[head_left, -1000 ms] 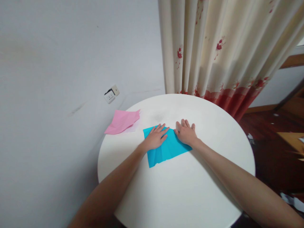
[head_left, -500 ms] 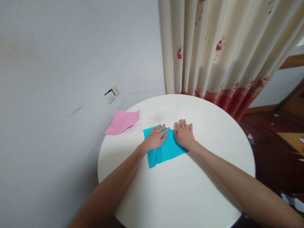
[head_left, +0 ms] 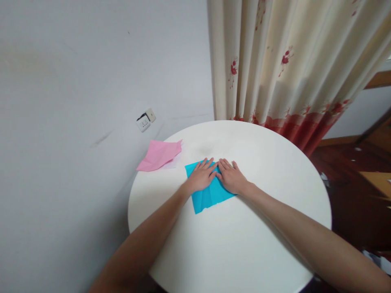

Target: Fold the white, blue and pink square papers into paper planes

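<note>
Right now the blue sheet [head_left: 210, 191] lies mid-counter [head_left: 244, 244], pinned under both palms. Left hand [head_left: 203, 178] and right hand [head_left: 231, 179] press side by side, fingers spread flat, gripping nothing, apparently flattening a fold. Pink paper [head_left: 159, 155] rests at ten o'clock.

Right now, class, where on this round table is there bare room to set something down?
Bare patches: the table right of the right hand, and the near half below the blue paper. Crowded: the far left, where both hands press the blue paper beside the pink paper.
</note>
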The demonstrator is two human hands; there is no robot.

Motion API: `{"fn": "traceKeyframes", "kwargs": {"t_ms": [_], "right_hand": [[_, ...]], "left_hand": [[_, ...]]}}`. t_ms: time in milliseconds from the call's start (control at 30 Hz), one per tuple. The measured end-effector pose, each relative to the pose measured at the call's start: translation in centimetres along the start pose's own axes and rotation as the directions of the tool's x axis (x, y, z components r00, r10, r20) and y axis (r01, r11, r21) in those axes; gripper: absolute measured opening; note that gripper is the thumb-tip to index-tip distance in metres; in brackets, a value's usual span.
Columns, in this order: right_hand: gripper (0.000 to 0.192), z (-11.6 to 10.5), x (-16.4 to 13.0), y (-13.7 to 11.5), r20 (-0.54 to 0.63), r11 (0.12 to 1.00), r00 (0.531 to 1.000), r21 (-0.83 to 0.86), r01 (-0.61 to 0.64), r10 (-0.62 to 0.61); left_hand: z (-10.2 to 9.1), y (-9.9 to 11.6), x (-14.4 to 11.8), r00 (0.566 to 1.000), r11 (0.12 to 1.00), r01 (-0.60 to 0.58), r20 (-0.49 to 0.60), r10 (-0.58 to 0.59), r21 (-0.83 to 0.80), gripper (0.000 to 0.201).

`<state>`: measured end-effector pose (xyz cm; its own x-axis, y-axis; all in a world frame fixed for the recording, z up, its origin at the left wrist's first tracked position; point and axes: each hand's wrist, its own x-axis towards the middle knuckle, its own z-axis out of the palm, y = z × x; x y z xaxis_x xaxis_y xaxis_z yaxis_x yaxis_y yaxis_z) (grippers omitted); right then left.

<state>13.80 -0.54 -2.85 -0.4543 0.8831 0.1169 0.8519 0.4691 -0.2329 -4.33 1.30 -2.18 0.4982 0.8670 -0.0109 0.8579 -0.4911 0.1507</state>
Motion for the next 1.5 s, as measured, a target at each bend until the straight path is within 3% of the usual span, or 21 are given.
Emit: {"fn": "traceKeyframes", "kwargs": {"t_ms": [167,567,667,733,800,867,933,1067,1500], "right_hand": [[0.063,-0.1,-0.2,0.2,0.024,0.999,0.999,-0.029,0.028,-0.027],[0.063,0.1,0.0,0.3,0.039,0.997,0.998,-0.054,0.056,-0.054],[0.063,0.1,0.0,0.3,0.029,0.997,0.998,-0.05,0.057,-0.056],[0.063,0.1,0.0,0.2,0.03,0.997,0.998,-0.047,0.054,-0.052],[0.063,0.1,0.0,0.2,0.033,0.998,0.998,-0.043,0.049,-0.047],[0.063,0.1,0.0,0.1,0.032,0.998,0.999,-0.034,0.044,-0.043],[0.063,0.2,-0.1,0.1,0.031,0.999,0.999,-0.026,0.04,-0.039],[0.065,0.1,-0.1,-0.1,0.044,1.0,0.999,-0.021,0.019,-0.018],[0.084,0.3,0.2,0.9,0.034,0.992,0.992,-0.029,-0.123,0.124]], "left_hand": [[0.0,0.0,-0.1,0.999,0.999,0.042,-0.015,-0.042,0.002,0.058],[-0.6,-1.4,0.3,0.956,0.956,0.292,-0.04,-0.291,0.035,0.064],[-0.8,-1.1,0.3,0.942,0.945,0.324,-0.104,-0.319,0.044,0.062],[-0.9,-0.5,0.2,0.942,0.951,0.302,-0.18,-0.285,0.074,0.061],[-0.9,0.1,0.1,0.962,0.973,0.196,-0.214,-0.168,0.121,0.057],[-0.7,0.7,-0.1,0.986,0.989,0.066,-0.158,-0.044,0.132,0.054],[-0.4,0.9,-0.1,0.997,0.996,0.003,-0.073,0.004,0.084,0.055],[0.0,0.2,-0.1,1.0,1.0,0.001,0.01,0.0,-0.004,0.058],[0.0,-0.6,0.1,1.0,1.0,-0.007,0.017,0.007,-0.001,0.058]]}}
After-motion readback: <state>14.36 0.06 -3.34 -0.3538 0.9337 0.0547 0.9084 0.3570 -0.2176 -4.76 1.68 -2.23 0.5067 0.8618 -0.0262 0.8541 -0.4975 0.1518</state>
